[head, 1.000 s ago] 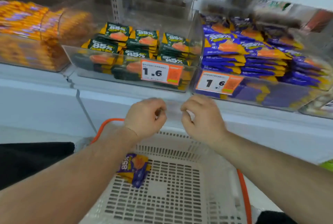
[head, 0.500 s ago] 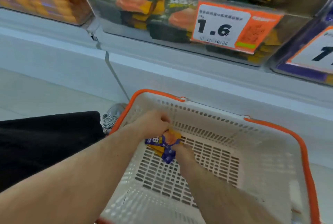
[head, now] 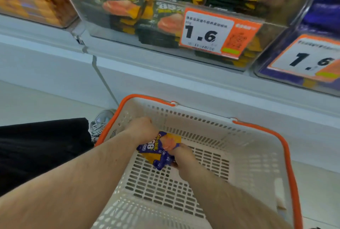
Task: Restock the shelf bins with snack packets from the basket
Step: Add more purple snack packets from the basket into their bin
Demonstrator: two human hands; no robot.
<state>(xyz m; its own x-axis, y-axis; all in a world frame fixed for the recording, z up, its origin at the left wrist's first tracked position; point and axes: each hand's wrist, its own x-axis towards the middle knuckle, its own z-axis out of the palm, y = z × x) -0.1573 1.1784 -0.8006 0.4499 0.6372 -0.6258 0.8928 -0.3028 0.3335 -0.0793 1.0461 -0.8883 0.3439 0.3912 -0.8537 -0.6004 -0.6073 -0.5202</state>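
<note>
Under the clear, hard-sided shelf bins (head: 114,6), inside the slotted cream plastic basket (head: 257,155), both hands, left hand (head: 142,127) and right hand (head: 184,157), still pinch 1 crinkly purple-and-orange snack packet (head: 158,148), as half a second ago.

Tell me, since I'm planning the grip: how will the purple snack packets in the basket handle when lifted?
Probably floppy: the purple packets look crumpled between the left hand and right hand. Likely light, being thin and flat. The glossy film may slip, so pinch firmly.
</note>
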